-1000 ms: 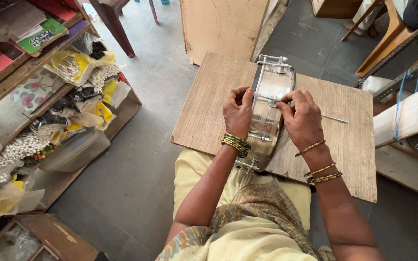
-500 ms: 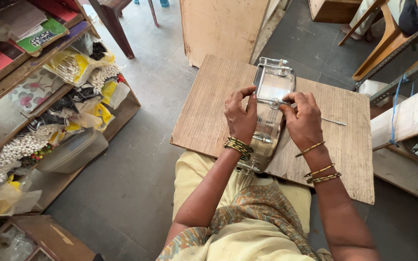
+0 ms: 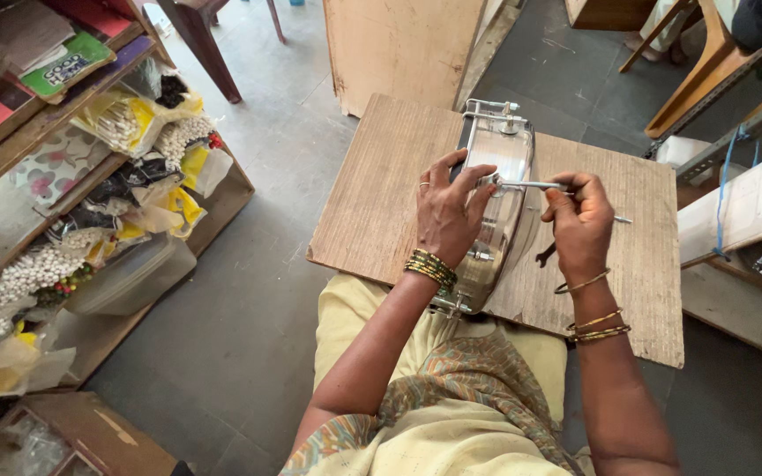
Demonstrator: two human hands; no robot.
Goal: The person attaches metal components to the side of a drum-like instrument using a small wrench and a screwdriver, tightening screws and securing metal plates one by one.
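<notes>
Gripping shiny steel drum frame (image 3: 496,220) w/ left hand (image 3: 447,211); right hand (image 3: 579,225) fingers clamped on thin metal rod (image 3: 531,185)

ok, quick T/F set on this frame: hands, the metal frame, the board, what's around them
1. The left hand rests on the long metal frame. True.
2. The right hand is empty. False: its fingers pinch a thin metal rod that reaches across to the frame.
3. The metal frame lies on a wooden board across the person's lap. True.
4. The board is heaped with bags of beads. False: the bags sit on the shelves at the left edge of the view.
5. Both wrists are bare. False: bangles show on the left wrist, and more on the right.
</notes>
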